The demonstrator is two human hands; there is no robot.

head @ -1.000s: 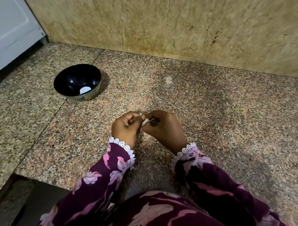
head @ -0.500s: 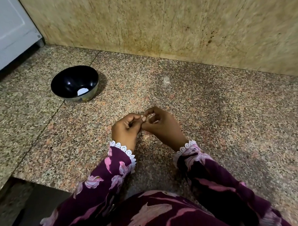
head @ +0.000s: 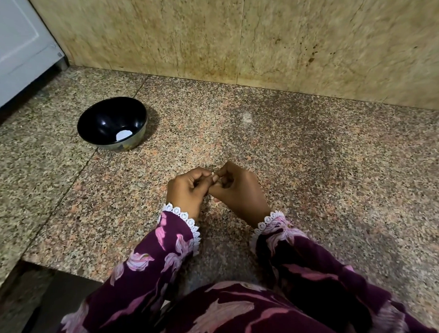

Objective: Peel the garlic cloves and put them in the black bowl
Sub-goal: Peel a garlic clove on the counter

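Garlic was hidden between your fingertips, so I couldn't confirm it; your left hand (head: 188,187) and right hand (head: 237,189) were curled tight together, thumbs meeting, probably to pick at skin. Beyond your left fingers, well apart, the black bowl (head: 90,127) waited on the counter (head: 313,157), something white inside.

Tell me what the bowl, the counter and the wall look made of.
Bowl: glossy black inside with sharp light spots, shiny metallic outside at the base, so likely steel with a black coating or lining; it could be otherwise. Counter: speckled pink, grey and black stone, probably polished granite, with a seam line. Wall: tan mottled stone slabs with a vertical joint, smooth and stained.
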